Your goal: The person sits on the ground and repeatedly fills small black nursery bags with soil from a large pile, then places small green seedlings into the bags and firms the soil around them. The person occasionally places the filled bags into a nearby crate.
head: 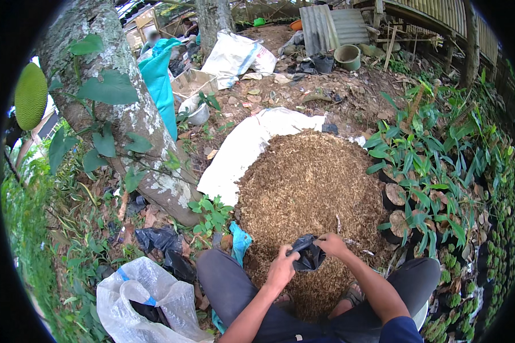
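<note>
A small black plastic bag [310, 256] is held spread between my two hands, its mouth facing up. My left hand [282, 266] pinches its left rim, and my right hand [331, 244] grips the right rim. Beneath and beyond the bag spreads a large heap of brown, husk-like planting mix [313, 180], partly on a white sheet [244, 150]. The bag's inside looks dark; whether it holds anything cannot be told. At my lower left stands a clear plastic sack [180, 296] with black plastic inside.
A leaning tree trunk [154, 141] rises at the left, with a jackfruit [31, 97] beside it. Potted seedlings in black bags [398, 224] line the right. Farther back are white sacks [229, 55], a plastic crate [193, 82], a pot [347, 57] and a person [151, 40].
</note>
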`<state>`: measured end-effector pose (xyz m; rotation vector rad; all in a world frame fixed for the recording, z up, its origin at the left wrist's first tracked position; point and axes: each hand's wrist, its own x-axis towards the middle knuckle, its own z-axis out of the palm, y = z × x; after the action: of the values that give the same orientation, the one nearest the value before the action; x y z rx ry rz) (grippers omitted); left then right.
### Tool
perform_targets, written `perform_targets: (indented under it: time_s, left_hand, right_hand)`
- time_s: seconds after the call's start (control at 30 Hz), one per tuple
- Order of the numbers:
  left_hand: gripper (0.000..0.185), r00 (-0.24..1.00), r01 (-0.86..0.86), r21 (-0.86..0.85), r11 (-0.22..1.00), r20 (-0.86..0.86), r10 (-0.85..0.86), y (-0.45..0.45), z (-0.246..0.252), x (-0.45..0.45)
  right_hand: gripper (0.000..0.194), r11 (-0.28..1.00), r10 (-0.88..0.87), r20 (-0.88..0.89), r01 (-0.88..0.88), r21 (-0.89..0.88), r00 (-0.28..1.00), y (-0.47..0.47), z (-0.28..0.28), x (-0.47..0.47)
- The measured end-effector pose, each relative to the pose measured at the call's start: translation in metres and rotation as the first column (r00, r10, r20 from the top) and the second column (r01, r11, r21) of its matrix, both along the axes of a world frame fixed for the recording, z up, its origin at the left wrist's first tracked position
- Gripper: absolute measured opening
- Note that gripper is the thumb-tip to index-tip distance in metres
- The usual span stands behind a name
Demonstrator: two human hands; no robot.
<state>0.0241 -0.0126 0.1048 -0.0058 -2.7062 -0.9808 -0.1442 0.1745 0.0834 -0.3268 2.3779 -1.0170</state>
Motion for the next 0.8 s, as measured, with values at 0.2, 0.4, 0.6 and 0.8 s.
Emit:
perform_targets:
  time_s: [0.2, 0.4, 0.6, 0.8]
  left_hand:
    - [0.055, 0.994, -0.064, -0.003, 0.998, 0.09, 0.064, -0.006, -0.03, -0.009]
    - [0.052, 0.993, -0.086, 0.012, 0.996, 0.083, 0.085, -0.01, -0.043, -0.014]
    - [0.053, 1.0, 0.007, 0.129, 0.992, 0.014, -0.009, 0.001, -0.029, -0.013]
    - [0.056, 1.0, -0.016, 0.021, 1.0, 0.008, 0.016, 0.001, -0.018, -0.006]
  right_hand:
    - [0.026, 0.951, 0.224, -0.369, -0.119, 0.285, 0.902, 0.008, 0.012, 0.012]
    - [0.017, 0.94, 0.334, -0.712, -0.271, 0.206, 0.617, -0.02, 0.02, 0.044]
    - [0.02, 0.789, 0.608, -0.282, -0.524, 0.322, 0.742, -0.049, -0.017, 0.063]
    - [0.055, 0.795, 0.567, -0.131, -0.498, 0.346, 0.814, -0.048, -0.036, 0.045]
